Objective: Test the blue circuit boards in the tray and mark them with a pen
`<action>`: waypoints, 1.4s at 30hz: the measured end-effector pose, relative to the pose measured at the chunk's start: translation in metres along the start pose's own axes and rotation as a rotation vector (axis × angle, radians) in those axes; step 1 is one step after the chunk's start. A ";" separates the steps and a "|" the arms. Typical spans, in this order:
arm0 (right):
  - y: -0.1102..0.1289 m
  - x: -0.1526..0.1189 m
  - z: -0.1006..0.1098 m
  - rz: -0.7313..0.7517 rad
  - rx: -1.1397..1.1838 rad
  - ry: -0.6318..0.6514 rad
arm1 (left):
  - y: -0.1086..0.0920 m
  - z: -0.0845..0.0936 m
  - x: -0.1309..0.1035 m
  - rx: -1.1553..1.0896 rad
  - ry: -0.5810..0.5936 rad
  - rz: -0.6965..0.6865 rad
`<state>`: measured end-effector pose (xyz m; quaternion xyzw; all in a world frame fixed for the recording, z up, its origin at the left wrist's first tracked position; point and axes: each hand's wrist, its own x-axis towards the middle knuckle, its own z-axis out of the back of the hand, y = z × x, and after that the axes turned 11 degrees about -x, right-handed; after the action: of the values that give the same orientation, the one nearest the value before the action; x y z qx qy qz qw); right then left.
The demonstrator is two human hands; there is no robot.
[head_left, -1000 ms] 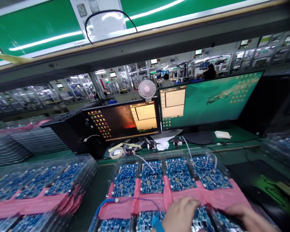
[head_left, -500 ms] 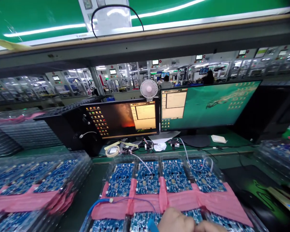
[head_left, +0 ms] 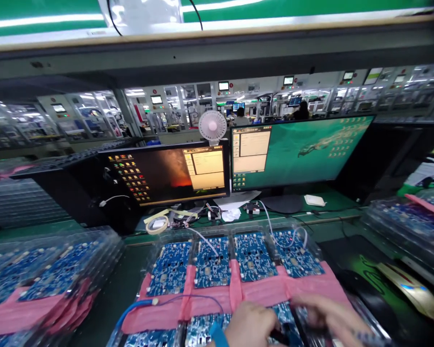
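A clear tray (head_left: 130,289) holds blue circuit boards in two rows, with pink strips (head_left: 210,300) lying across and between them. My left hand (head_left: 251,324), with a blue band (head_left: 219,333) at the wrist, is over the near row, its fingers curled around a small dark item that I cannot make out. Just to the right, my right hand (head_left: 329,315) is over the near right boards, fingers stretched out and smeared by motion. White cables run to two back-row boards (head_left: 211,260). A blue cable (head_left: 132,308) lies over the tray's left side.
Two monitors (head_left: 166,173) stand behind the tray, with a small fan (head_left: 212,126) above. Stacked board trays (head_left: 104,250) are at left, others at far right. A black mouse (head_left: 365,294) lies right of the tray.
My right hand has come further into view and its fingers have spread apart from my left hand. The camera view has shifted, so the monitors and trays appear further left.
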<state>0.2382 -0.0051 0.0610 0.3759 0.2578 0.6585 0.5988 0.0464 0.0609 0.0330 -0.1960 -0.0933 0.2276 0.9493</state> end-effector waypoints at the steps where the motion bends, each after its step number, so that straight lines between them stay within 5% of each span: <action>1: -0.004 0.008 0.012 -0.088 0.025 -0.107 | -0.002 0.003 -0.001 -0.031 -0.032 0.008; 4: -0.024 0.037 0.036 -0.286 -0.105 -0.302 | -0.006 0.010 -0.004 -0.079 -0.113 0.028; 9: -0.050 0.065 0.028 -0.283 -0.127 -0.185 | -0.008 0.014 -0.004 -0.237 -0.228 -0.038; 18: -0.070 0.062 0.023 -0.474 -0.193 -0.187 | -0.007 0.016 -0.003 -0.302 -0.185 -0.032; 26: -0.066 0.066 0.016 -0.457 -0.231 -0.153 | -0.011 0.022 -0.004 -0.353 -0.159 0.011; 33: -0.031 0.054 0.028 -0.406 -0.308 -0.330 | -0.011 0.021 -0.008 -0.390 -0.131 0.086; 42: 0.023 0.019 -0.014 -0.385 0.670 -0.199 | -0.014 0.030 -0.007 -0.518 -0.211 0.279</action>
<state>0.2138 0.0116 0.0745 0.5572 0.4649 0.3741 0.5774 0.0376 0.0559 0.0649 -0.4177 -0.2184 0.3433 0.8124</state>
